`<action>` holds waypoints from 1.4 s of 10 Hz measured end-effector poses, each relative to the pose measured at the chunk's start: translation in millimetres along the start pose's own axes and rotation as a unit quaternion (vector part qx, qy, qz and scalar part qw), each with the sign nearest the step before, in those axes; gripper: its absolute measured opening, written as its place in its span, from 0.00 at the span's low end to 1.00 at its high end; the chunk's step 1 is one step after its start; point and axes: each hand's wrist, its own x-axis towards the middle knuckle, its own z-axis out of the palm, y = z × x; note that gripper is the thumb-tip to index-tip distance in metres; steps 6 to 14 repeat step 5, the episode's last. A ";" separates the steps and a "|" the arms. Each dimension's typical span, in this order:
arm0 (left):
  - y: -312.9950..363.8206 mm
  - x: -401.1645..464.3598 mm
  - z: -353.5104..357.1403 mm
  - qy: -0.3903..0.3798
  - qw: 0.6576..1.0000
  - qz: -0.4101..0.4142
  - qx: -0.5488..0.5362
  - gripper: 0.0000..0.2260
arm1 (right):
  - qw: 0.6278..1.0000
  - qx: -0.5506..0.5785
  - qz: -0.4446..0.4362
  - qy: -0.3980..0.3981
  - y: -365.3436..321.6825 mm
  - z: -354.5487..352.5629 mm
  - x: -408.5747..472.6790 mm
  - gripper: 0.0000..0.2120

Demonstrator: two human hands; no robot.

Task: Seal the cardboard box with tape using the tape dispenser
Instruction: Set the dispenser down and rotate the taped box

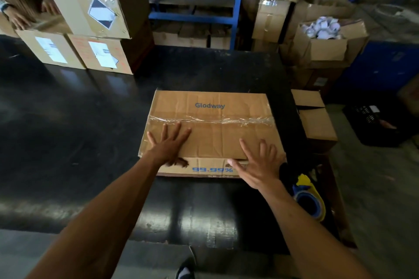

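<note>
A flat brown cardboard box [210,106] printed "Glodway" lies on the black table [79,131]. A strip of clear tape [213,120] runs across its closed top seam. My left hand [169,146] lies flat on the near left of the lid, fingers spread. My right hand [258,163] rests spread at the near right edge, thumb over the front face. The yellow and blue tape dispenser [309,197] lies on the table just right of my right forearm, in neither hand.
Stacked cardboard boxes [90,20] stand at the table's back left, where another person's hands [18,18] rest. Blue shelving [192,2] is behind. More boxes [317,45] and a dark crate [374,124] sit on the floor at right.
</note>
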 end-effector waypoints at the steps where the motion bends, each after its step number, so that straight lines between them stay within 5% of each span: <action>1: -1.2 1.8 -2.3 0.004 1.000 0.000 0.005 0.58 | 1.000 -0.023 0.002 0.008 -4.1 1.4 -2.1 0.40; 5: 25.4 -18.1 10.0 0.076 0.996 -0.048 -0.014 0.54 | 0.999 -0.020 -0.001 -0.041 -7.8 -15.0 -1.7 0.42; 14: 25.4 -18.1 10.0 0.076 0.996 -0.048 -0.014 0.54 | 0.999 -0.020 -0.001 -0.041 -7.8 -15.0 -1.7 0.42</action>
